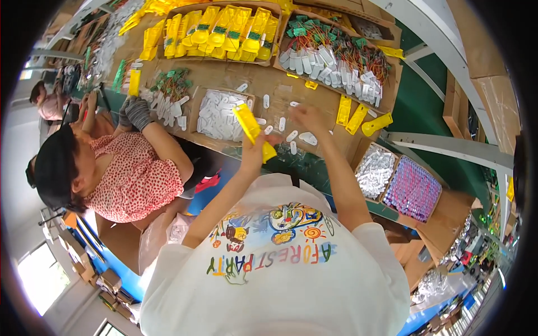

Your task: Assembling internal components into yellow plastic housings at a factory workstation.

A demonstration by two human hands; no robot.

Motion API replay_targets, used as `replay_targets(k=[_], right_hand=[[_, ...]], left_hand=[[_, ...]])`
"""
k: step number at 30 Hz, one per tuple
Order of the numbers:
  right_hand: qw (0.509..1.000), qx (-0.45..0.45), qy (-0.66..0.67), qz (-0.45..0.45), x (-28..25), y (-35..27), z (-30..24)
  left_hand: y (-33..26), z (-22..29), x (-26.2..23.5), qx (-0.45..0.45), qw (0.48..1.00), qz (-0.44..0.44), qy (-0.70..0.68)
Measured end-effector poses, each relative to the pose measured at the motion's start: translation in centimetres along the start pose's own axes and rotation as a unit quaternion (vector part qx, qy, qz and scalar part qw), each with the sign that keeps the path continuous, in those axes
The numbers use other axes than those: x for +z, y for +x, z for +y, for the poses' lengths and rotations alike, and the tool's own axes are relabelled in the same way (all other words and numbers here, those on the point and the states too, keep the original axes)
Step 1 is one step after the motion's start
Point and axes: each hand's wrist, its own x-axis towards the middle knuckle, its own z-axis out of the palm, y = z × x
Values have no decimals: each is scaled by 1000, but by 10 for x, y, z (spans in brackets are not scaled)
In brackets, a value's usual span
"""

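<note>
My left hand (254,151) is closed round a long yellow plastic housing (246,121), which is held tilted above the table's near edge. My right hand (310,119) hovers over the table to the right, its fingers drawn together; whatever is between them, if anything, is too small to make out. Close to its fingertips is a small white oval plastic piece (294,104). More such pieces (292,135) lie scattered between and around my hands. Left of the housing stands a shallow box of white plastic pieces (194,120).
At the back are a carton of yellow housings (218,59) and a carton of wired green circuit boards with white parts (334,88). Loose yellow housings (355,119) lie at right. Beyond them sits a tray of purple-pink parts (413,189). A co-worker with gloved hands (138,113) works at left.
</note>
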Motion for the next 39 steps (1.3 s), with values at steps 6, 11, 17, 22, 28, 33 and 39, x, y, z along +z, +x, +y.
replay_targets(k=[6,11,17,22,28,33,39], right_hand=[[910,-192,-269,250,10,12,49],[907,-190,-287,243,13,2,55],[941,-145,-228,205,37,-25,44],[949,-72,-297,79,26,-16,40],[946,-191,234,115,13,-65,-9],[886,-379,12,268,0,-100,-52],[873,-81,481,-31,-32,-120,-71]], left_hand=[[-14,36,-12,-75,995,52,-25],[1,36,8,-76,996,26,48],[14,24,10,-57,996,-25,71],[16,19,12,-99,992,-48,59],[19,20,24,-167,982,-82,-46],[4,44,46,-139,978,-136,-76],[1,58,43,-44,986,-162,11]])
